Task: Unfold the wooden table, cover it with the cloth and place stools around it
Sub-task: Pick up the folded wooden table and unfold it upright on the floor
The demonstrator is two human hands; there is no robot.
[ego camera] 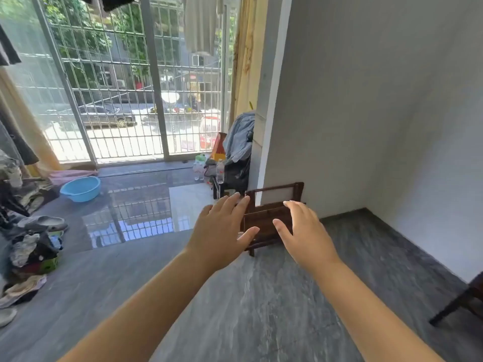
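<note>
A folded dark wooden table (271, 212) leans against the corner of the white wall, standing on the grey floor. Both my arms stretch out toward it. My left hand (222, 231) is open with fingers spread, in front of the table's left side. My right hand (303, 231) is open too, in front of its right side. Neither hand holds anything, and I cannot tell whether they touch the wood. No cloth for the table is visible. A dark wooden leg of some furniture (460, 301) shows at the right edge.
A blue basin (81, 189) sits on the floor by the barred glass door (130, 87). Piled clothes and sandals (34, 231) fill the left side. Bottles and a draped grey garment (239, 142) stand behind the table. White walls (379, 113) form a corner at right.
</note>
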